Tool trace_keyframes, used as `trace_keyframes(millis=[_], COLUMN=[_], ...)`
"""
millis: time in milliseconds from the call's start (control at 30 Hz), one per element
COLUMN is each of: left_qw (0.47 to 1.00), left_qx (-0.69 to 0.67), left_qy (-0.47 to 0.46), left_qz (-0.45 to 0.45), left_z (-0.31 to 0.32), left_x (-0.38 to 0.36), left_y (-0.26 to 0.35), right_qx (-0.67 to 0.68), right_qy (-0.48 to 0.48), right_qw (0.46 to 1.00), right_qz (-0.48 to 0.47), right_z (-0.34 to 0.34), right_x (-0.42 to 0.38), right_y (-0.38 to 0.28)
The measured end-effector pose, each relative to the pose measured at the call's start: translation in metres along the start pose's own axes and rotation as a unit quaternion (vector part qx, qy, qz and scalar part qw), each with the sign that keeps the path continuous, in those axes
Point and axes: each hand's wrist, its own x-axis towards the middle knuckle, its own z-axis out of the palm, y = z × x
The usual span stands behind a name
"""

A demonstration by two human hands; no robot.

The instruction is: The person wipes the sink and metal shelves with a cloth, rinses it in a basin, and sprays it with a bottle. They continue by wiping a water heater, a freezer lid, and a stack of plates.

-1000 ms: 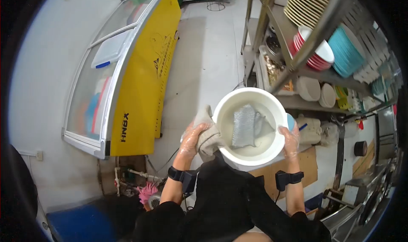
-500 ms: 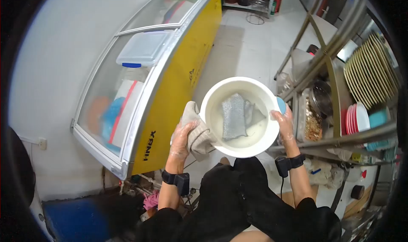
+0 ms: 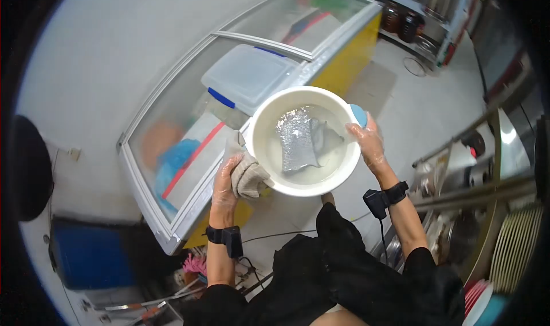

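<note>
I carry a round white basin (image 3: 312, 192) of water between my two hands, in front of my body. A silvery mesh scrubbing cloth (image 3: 297, 145) lies in the water, with a greyish piece (image 3: 326, 137) beside it. My left hand (image 3: 225, 183), wet, is closed on a folded beige cloth (image 3: 247, 176) against the basin's left side. My right hand (image 3: 369, 144) grips the right rim, thumb over the edge. A light blue object (image 3: 359, 115) shows between that hand and the basin; its kind cannot be told.
A chest freezer (image 3: 195, 226) with glass lids stands left, a lidded plastic box (image 3: 249, 77) on top. Shelving on the right holds a stack of plates (image 3: 515, 251). Jars (image 3: 409, 27) stand on a far shelf. A wire ring (image 3: 414, 66) lies on the floor. Cables run near my feet.
My view has turned to the right; the freezer's far end and jars now show more fully, and the plates have dropped to the lower right. Both hands keep hold of the basin.
</note>
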Motion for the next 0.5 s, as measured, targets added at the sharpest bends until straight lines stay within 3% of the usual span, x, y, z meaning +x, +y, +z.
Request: trace_keyframes(millis=[133, 200, 333, 433, 500], left_qw=[0.995, 0.988, 0.978, 0.967, 0.954], left_qx=[-0.045, -0.069, -0.084, -0.064, -0.009], left_qy=[0.074, 0.125, 0.182, 0.236, 0.278], left_qz=[0.045, 0.061, 0.062, 0.077, 0.113], left_z=[-0.022, -0.022, -0.035, -0.028, -0.043], left_x=[0.038, 0.05, 0.036, 0.023, 0.017], left_y=[-0.002, 0.006, 0.032, 0.065, 0.077], right_qx=[-0.034, -0.045, -0.088, -0.082, -0.075], right_qy=[-0.063, -0.154, -0.18, -0.251, -0.277], right_qw=[0.995, 0.979, 0.963, 0.956, 0.943], right_qz=[-0.069, -0.123, -0.181, -0.13, -0.168], right_z=[0.033, 0.055, 0.114, 0.16, 0.204], right_x=[0.066, 0.112, 0.146, 0.149, 0.159], right_y=[-0.02, -0.023, -0.023, -0.041, -0.015])
